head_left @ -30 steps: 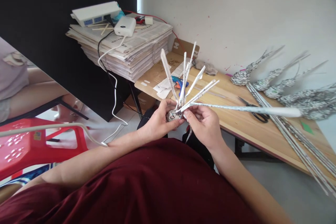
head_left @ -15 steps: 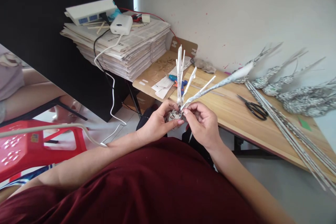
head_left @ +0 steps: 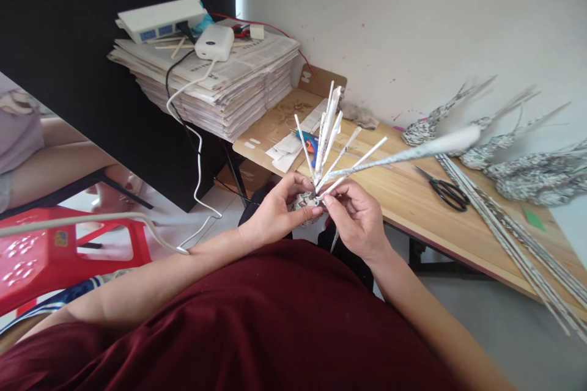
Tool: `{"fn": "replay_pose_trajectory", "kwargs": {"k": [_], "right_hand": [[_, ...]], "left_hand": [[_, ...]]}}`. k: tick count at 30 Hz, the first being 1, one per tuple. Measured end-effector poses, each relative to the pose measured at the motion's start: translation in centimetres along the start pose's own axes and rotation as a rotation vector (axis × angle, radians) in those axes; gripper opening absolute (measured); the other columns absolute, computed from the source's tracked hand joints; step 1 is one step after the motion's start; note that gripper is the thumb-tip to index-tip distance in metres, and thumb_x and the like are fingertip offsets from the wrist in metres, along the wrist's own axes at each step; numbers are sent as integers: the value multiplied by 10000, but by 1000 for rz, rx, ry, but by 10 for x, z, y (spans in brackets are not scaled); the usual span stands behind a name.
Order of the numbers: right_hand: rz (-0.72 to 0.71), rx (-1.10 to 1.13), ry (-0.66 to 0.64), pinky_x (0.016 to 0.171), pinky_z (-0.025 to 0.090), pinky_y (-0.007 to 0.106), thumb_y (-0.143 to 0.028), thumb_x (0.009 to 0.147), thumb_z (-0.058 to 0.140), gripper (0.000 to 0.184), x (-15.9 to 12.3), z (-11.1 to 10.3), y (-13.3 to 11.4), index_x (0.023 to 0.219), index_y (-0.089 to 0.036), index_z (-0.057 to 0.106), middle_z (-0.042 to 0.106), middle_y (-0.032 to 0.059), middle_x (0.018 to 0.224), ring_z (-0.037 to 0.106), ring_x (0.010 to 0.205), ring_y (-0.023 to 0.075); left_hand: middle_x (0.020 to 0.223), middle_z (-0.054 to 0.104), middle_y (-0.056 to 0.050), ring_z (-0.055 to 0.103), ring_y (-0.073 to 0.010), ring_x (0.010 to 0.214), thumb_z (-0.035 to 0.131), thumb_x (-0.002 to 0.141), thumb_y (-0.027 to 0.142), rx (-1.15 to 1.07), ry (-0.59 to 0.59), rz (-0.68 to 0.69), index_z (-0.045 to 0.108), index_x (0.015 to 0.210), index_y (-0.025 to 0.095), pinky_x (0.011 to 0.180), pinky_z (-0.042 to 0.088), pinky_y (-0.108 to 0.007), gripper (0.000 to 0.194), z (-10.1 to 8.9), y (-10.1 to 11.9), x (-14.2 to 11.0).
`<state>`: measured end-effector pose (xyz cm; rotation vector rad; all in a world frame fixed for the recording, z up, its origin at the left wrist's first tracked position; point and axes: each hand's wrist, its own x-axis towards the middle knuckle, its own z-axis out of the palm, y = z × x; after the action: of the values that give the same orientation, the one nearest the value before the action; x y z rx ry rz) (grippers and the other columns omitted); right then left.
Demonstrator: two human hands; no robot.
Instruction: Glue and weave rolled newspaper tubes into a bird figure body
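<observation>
Between my two hands is a woven newspaper piece [head_left: 301, 200], held above my lap, with several rolled paper strips [head_left: 324, 134] fanning up and out of it. My left hand [head_left: 287, 204] is closed on the woven piece at the base of the strips, thumb across its front. In my right hand [head_left: 355, 217], thumb and fingers pinch a rolled paper strip close to that base. One long strip [head_left: 403, 154] slants far out to the right over the table. My fingers hide much of the woven body.
On the wooden table [head_left: 403, 195] lie black scissors [head_left: 447, 190], long paper rods [head_left: 509, 238], a blue glue gun [head_left: 308, 143] and woven newspaper pieces [head_left: 527, 180]. A newspaper stack [head_left: 220, 91] bears a power strip [head_left: 160, 18]. A white cable [head_left: 198, 165] hangs by a red stool [head_left: 68, 250]; another person sits at left.
The woven piece has turned a little, so its strips spread wider. The long strip has swung lower and farther right. Both hands stay nearly in place.
</observation>
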<state>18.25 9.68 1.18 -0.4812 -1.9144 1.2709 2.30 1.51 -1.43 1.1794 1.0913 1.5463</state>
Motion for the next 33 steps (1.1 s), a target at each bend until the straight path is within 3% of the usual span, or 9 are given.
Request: {"fn": "replay_pose_trajectory", "kwargs": {"k": [4,8,14,19,23,27,33], "right_hand": [[-19,29,-23,767,538,318,-213,964,617,50,-1,0,1,936,-225,657,685,33,959,650,848,172],[69,109,46,700,516,279,-250,969,623,70,2,0,3,907,-230,648,686,9,878,629,766,145],[151,196,64,642,470,273,-315,964,639,143,6,3,7,862,-225,597,624,-17,767,550,666,127],[162,196,75,624,443,272,-316,970,623,146,6,6,8,867,-226,574,598,-26,757,527,647,122],[188,166,85,616,441,269,-330,965,616,170,6,7,8,846,-227,553,615,-24,747,530,636,122],[198,145,91,610,444,268,-333,965,604,170,6,7,10,844,-231,545,571,-36,713,530,627,124],[215,107,89,549,405,256,-318,976,585,163,5,11,15,845,-233,538,547,-48,681,488,568,112]], "left_hand": [[998,639,-23,615,-129,870,815,821,290,29,26,40,540,1025,202,792,495,-267,354,0,0,1],[977,627,-22,618,-129,877,815,818,289,26,64,55,579,955,184,803,502,-260,292,2,1,2],[811,618,10,546,-85,665,769,863,359,-78,94,-82,535,878,178,601,438,-205,296,4,1,-1],[773,580,22,512,-81,615,736,890,383,-32,122,-69,503,842,187,533,400,-194,308,2,-2,-3],[880,630,1,584,-94,730,740,893,324,44,110,42,607,976,189,655,484,-200,207,-2,-6,-4],[1010,674,-44,647,-152,896,753,880,344,108,75,27,660,1058,196,800,532,-255,249,-5,-9,-4],[913,663,-25,614,-134,812,800,831,339,132,9,38,646,963,174,754,517,-247,261,-7,-5,-4]]}}
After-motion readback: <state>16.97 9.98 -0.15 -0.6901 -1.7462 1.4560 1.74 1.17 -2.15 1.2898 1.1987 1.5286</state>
